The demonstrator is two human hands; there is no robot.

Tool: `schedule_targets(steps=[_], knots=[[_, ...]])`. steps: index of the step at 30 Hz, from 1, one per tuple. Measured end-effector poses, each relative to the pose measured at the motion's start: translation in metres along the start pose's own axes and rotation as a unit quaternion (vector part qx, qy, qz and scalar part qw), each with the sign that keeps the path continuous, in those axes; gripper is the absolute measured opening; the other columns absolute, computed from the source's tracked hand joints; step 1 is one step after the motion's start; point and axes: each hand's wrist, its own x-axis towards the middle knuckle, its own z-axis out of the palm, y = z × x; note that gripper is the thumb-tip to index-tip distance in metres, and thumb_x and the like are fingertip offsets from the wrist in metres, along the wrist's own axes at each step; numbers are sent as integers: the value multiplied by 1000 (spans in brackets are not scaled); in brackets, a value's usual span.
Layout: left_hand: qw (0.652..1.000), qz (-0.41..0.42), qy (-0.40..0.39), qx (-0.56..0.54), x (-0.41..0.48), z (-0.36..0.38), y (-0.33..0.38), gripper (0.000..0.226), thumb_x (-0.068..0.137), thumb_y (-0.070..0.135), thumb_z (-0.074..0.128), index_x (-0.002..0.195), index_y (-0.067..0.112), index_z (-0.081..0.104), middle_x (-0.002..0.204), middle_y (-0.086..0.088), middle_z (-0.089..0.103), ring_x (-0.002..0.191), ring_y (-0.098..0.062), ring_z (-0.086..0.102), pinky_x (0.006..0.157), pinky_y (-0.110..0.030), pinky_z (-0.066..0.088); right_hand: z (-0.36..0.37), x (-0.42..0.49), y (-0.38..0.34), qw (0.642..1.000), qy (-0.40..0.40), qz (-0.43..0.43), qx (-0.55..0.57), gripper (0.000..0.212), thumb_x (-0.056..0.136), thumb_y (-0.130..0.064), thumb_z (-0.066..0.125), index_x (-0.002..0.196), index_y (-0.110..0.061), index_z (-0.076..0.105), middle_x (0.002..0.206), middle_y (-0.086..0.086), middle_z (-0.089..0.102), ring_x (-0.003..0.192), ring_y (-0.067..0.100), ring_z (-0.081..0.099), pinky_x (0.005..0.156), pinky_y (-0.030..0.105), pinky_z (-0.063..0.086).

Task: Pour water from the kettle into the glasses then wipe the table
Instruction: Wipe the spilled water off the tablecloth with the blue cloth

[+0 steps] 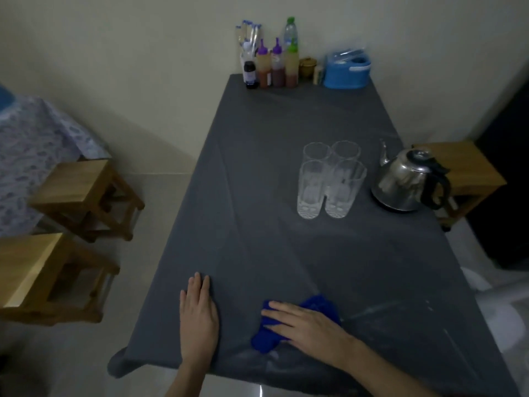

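A long table (272, 253) under a dark grey cloth runs away from me. Several clear glasses (329, 181) stand grouped right of its middle. A steel kettle (406, 183) with a black handle sits just right of them, spout pointing left. Near the front edge lies a crumpled blue cloth (317, 306). My right hand (306, 325) presses flat on it with straight fingers. My left hand (199, 316) rests flat on the table cover to the left of the cloth, fingers together. Wet streaks show on the cover right of the cloth.
At the far end stand sauce bottles (276, 67), a water bottle (290, 31), a cutlery holder (249, 38) and a blue container (346, 71) against the wall. Wooden stools (83, 193) stand left; another stool (463, 170) stands right, behind the kettle.
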Motion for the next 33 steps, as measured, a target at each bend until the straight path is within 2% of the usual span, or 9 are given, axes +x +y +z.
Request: schedule_targets(steps=[6, 10, 13, 15, 17, 21, 26, 30, 33], knots=[[991, 122, -34, 40, -2, 3, 23, 60, 101, 37, 16, 132, 1, 53, 142, -17, 48, 136, -25, 31, 115, -37, 8, -31, -82, 51, 970, 57, 219, -84, 44, 98, -35, 35, 121, -14, 67, 135, 0, 58, 126, 17, 52, 114, 25, 23], [979, 185, -75, 48, -5, 19, 78, 65, 101, 41, 8, 131, 7, 55, 146, -13, 44, 138, -24, 31, 116, -45, 11, -56, -140, 70, 911, 111, 387, -87, 67, 103, -41, 15, 122, 1, 63, 133, 6, 55, 126, 17, 43, 113, 11, 11], [974, 204, -98, 29, -13, 35, 122, 54, 98, 39, 24, 135, 10, 52, 150, -10, 39, 140, -23, 30, 114, -48, 16, -60, -153, 72, 878, 118, 453, -103, 38, 99, -23, 45, 125, 0, 60, 137, 9, 52, 131, 23, 44, 113, 14, 17], [971, 212, -105, 41, -20, 42, 137, 55, 93, 37, 31, 139, 11, 48, 152, -8, 37, 142, -21, 30, 114, -50, 18, -53, -146, 73, 872, 135, 460, -102, 36, 91, -6, 61, 126, 2, 58, 138, 6, 44, 134, 15, 42, 110, 9, 17], [970, 216, -102, 53, -24, 46, 139, 57, 93, 38, 31, 142, 11, 43, 152, -6, 36, 143, -20, 27, 114, -51, 19, -46, -125, 66, 899, 137, 408, -76, 33, 98, -18, 48, 121, 2, 62, 137, 6, 46, 132, 8, 40, 110, 9, 18], [969, 219, -98, 56, -22, 51, 134, 55, 95, 33, 27, 142, 10, 43, 152, -6, 35, 143, -19, 25, 114, -52, 22, -29, -64, 41, 958, 67, 268, -72, 30, 81, -30, 70, 105, -14, 74, 125, 2, 65, 121, 16, 56, 110, 30, 36], [969, 213, -108, 70, -23, 49, 137, 55, 97, 32, 20, 143, 10, 42, 153, -7, 34, 143, -18, 24, 115, -51, 19, -20, -47, 37, 953, 76, 279, -88, 50, 73, -26, 80, 119, -13, 67, 131, 3, 61, 124, 17, 55, 103, 32, 45], [968, 203, -120, 81, -22, 46, 140, 67, 98, 40, 0, 144, 11, 40, 154, -5, 33, 144, -17, 22, 116, -50, 18, -28, -92, 53, 915, 132, 368, -99, 38, 86, -21, 54, 119, -7, 66, 131, 9, 60, 122, 22, 56, 109, 30, 32], [967, 197, -132, 88, -23, 47, 141, 66, 98, 40, 0, 146, 12, 37, 155, -5, 31, 144, -17, 22, 117, -50, 17, -41, -146, 62, 864, 138, 479, -73, 54, 103, -34, 23, 122, -2, 63, 132, 14, 58, 122, 27, 56, 109, 23, 22]])
